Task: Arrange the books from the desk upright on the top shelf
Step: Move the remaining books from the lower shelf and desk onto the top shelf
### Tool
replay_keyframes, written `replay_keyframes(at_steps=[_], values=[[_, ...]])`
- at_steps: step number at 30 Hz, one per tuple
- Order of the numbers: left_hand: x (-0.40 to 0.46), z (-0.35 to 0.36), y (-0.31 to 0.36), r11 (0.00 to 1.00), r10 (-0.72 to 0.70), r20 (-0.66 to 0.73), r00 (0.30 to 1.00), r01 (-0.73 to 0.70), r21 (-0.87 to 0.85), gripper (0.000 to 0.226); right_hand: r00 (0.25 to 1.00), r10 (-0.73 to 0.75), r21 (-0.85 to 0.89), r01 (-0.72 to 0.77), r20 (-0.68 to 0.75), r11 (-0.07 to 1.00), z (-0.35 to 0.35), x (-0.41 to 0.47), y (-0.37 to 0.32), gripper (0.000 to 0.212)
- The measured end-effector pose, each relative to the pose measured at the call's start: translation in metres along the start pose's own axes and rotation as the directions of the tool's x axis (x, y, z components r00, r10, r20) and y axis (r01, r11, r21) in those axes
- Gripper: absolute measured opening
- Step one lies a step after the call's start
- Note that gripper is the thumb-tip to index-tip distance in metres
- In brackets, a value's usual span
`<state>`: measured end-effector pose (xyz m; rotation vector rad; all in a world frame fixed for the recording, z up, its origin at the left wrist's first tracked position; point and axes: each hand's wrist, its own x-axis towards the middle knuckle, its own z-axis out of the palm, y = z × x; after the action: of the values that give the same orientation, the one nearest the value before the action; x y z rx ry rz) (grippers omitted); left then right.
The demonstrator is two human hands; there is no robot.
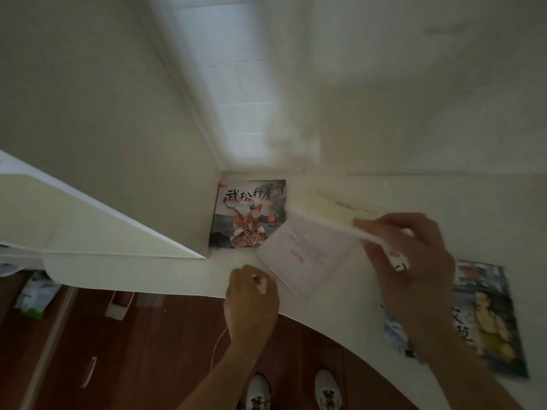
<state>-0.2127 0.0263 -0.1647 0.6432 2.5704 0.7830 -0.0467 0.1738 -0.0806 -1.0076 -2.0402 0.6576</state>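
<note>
Fingers of R hand (pixel 411 261) pinch a thin white book (pixel 310 250) by its top edge, lifted over the white desk (pixel 355 327); L hand (pixel 251 294) curled in a loose fist, holding nothing. Tiger-cover book (pixel 248 214) lies flat in the desk's back corner by the wall. Another colourful book (pixel 485 321) lies flat at R, partly under the R forearm.

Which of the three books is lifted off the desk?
The pale thin book, pinched by the right hand, hangs open and tilted. The tiger-cover book and the colourful book both lie flat on the desk.
</note>
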Motion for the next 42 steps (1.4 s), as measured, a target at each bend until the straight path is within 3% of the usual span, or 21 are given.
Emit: replay_keyframes(at_steps=[2,5,7,10,13,17,18,20,22,25,26,27,29,30,31,32,33,35,37,40,42], values=[[0.008,-0.001,0.010,0.994,0.059,-0.095,0.994,-0.067,-0.083,0.018,0.994,-0.052,-0.101,0.062,0.097,0.993,0.012,-0.018,0.017,0.035],[0.025,0.002,0.020,0.999,0.029,0.023,0.999,-0.028,-0.033,0.055,0.981,0.046,-0.095,-0.028,0.191,0.995,0.033,-0.056,0.043,0.043],[0.030,0.006,0.021,1.000,0.024,0.052,0.998,-0.024,0.007,0.066,0.967,0.140,-0.069,-0.128,0.211,0.989,0.040,-0.075,0.052,0.050],[0.034,0.006,0.020,0.986,-0.059,0.084,0.995,0.071,-0.151,0.058,0.927,0.242,-0.104,-0.222,0.285,0.970,0.042,-0.088,0.055,0.049],[0.034,0.002,0.017,0.926,-0.153,0.220,0.963,0.218,-0.310,0.050,0.810,0.439,-0.142,-0.418,0.389,0.897,0.039,-0.084,0.043,0.039],[0.022,-0.009,0.030,0.786,-0.156,0.343,0.926,0.327,-0.525,0.037,0.748,0.472,-0.281,-0.381,0.467,0.881,0.037,-0.074,0.036,0.019],[0.018,-0.014,0.034,0.758,-0.144,0.296,0.944,0.298,-0.581,0.035,0.749,0.474,-0.313,-0.362,0.463,0.878,0.037,-0.074,0.037,0.013],[0.014,-0.033,0.041,0.792,-0.104,0.038,0.994,0.106,-0.602,0.032,0.749,0.458,-0.342,-0.321,0.478,0.883,0.033,-0.074,0.041,0.016],[0.014,-0.059,0.045,0.817,0.016,-0.229,0.973,-0.145,-0.559,0.035,0.703,0.472,-0.345,-0.329,0.532,0.879,0.029,-0.072,0.044,0.018],[0.012,-0.099,0.051,0.734,0.159,-0.335,0.929,-0.338,-0.589,0.039,0.673,0.539,-0.205,-0.513,0.506,0.833,0.025,-0.062,0.032,0.020],[0.015,-0.107,0.051,0.668,0.165,-0.321,0.933,-0.345,-0.660,0.040,0.654,0.603,-0.065,-0.652,0.457,0.756,0.022,-0.056,0.023,0.024],[0.018,-0.111,0.052,0.600,0.189,-0.288,0.939,-0.343,-0.723,0.041,0.600,0.672,0.138,-0.782,0.434,0.609,0.020,-0.049,0.015,0.029],[0.026,-0.106,0.053,0.499,0.299,-0.190,0.935,-0.323,-0.804,0.043,0.424,0.722,0.457,-0.874,0.547,0.168,0.014,-0.038,0.009,0.052],[0.032,-0.099,0.054,0.465,0.340,-0.120,0.933,-0.278,-0.841,0.043,0.343,0.681,0.505,-0.862,0.647,-0.045,0.008,-0.033,0.008,0.069],[0.035,-0.090,0.055,0.443,0.363,-0.035,0.931,-0.206,-0.873,0.043,0.281,0.620,0.484,-0.855,0.732,-0.185,0.004,-0.032,0.010,0.082],[0.039,-0.081,0.055,0.429,0.372,0.056,0.927,-0.119,-0.895,0.041,0.248,0.573,0.443,-0.867,0.781,-0.228,0.000,-0.032,0.010,0.086],[0.041,-0.073,0.058,0.424,0.373,0.140,0.917,-0.035,-0.905,0.040,0.237,0.557,0.407,-0.891,0.796,-0.203,-0.001,-0.033,0.010,0.082],[0.044,-0.059,0.061,0.420,0.380,0.251,0.890,0.076,-0.904,0.040,0.270,0.578,0.365,-0.929,0.770,-0.053,-0.003,-0.036,0.010,0.056],[0.045,-0.048,0.064,0.452,0.352,0.268,0.897,0.088,-0.888,0.049,0.334,0.591,0.370,-0.927,0.734,0.064,-0.005,-0.042,0.011,0.045],[0.036,-0.033,0.059,0.596,0.116,0.331,0.936,0.201,-0.777,0.036,0.482,0.621,0.509,-0.847,0.618,0.152,-0.006,-0.052,0.012,0.031],[0.024,-0.018,0.053,0.723,-0.072,0.381,0.922,0.311,-0.617,0.017,0.524,0.676,0.587,-0.793,0.518,0.164,-0.001,-0.054,0.009,0.025]])
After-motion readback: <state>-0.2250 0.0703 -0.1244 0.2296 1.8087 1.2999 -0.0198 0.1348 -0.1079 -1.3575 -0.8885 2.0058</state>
